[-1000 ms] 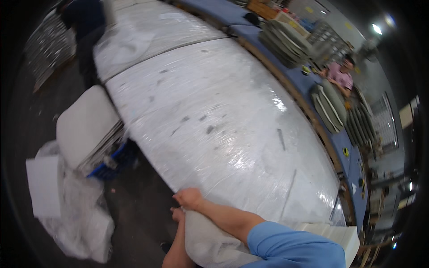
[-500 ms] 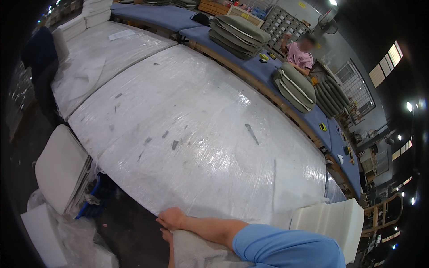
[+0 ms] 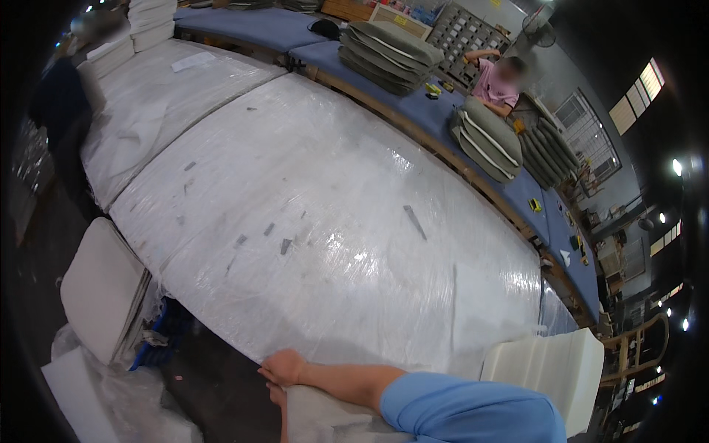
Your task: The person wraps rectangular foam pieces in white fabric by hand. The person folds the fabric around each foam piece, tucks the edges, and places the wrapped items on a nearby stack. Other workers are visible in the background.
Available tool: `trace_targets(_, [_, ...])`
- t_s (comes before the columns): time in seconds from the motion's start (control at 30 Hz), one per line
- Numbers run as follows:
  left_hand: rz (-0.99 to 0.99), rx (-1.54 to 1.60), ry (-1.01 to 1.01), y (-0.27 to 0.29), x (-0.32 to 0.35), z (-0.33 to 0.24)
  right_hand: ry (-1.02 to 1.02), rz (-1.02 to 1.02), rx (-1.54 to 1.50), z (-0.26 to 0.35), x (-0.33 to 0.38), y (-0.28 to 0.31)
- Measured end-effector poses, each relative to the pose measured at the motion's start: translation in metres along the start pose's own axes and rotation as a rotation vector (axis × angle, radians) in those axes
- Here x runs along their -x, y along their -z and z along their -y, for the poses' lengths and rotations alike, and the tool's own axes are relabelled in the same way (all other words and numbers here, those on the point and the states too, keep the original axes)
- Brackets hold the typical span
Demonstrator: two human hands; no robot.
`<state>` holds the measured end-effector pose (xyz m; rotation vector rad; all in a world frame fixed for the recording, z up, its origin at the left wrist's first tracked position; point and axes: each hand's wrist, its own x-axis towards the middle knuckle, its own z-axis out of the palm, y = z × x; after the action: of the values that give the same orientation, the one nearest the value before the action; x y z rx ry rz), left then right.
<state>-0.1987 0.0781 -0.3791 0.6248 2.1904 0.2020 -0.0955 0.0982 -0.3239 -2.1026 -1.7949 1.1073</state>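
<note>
While right hand (image 3: 283, 367) clenches pale foam piece (image 3: 325, 417), forearm lies level; left hand (image 3: 276, 395) fingers' state unclear.

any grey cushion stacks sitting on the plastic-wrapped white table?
No: the grey cushion stacks lie on the blue bench behind it, while the plastic-wrapped table bears only small dark scraps.

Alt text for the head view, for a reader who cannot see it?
Both hands, right hand above left hand, grip a white pad at the edge of a plastic-wrapped table. White foam lies right; grey cushions are stacked beyond.
</note>
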Motion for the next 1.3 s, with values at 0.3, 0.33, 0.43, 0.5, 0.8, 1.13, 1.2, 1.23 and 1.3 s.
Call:
trace_targets(0.3, [0.577,0.54,-0.458,0.116,0.027,-0.033,0.091,0.043,0.036,-0.005,0.003,0.003])
trace_targets(0.33, [0.806,0.581,-0.59,0.146,0.071,-0.053,0.079,0.053,0.007,-0.01,0.004,-0.001])
trace_targets(0.43, [1.155,0.281,-0.963,0.224,0.152,-0.075,0.065,0.065,-0.045,-0.002,0.007,0.006])
trace_targets(0.5, [1.252,-0.102,-1.186,0.256,0.177,-0.078,0.002,0.06,-0.093,-0.002,0.019,0.018])
trace_targets(0.8, [1.24,-0.118,-1.241,0.273,0.189,-0.059,-0.133,0.397,-0.626,0.011,0.213,0.148])
trace_targets(1.13, [0.854,0.331,-1.339,0.217,0.196,-0.07,0.09,-0.325,-0.007,0.109,0.343,0.191])
trace_targets(1.2, [0.872,0.419,-1.325,0.205,0.204,-0.077,0.06,-0.48,0.004,0.11,0.342,0.19])
trace_targets(1.23, [0.906,0.452,-1.3,0.2,0.206,-0.08,0.065,-0.548,0.026,0.111,0.343,0.192])
trace_targets(1.3, [0.961,0.488,-1.256,0.192,0.206,-0.086,0.084,-0.687,0.078,0.111,0.342,0.198])
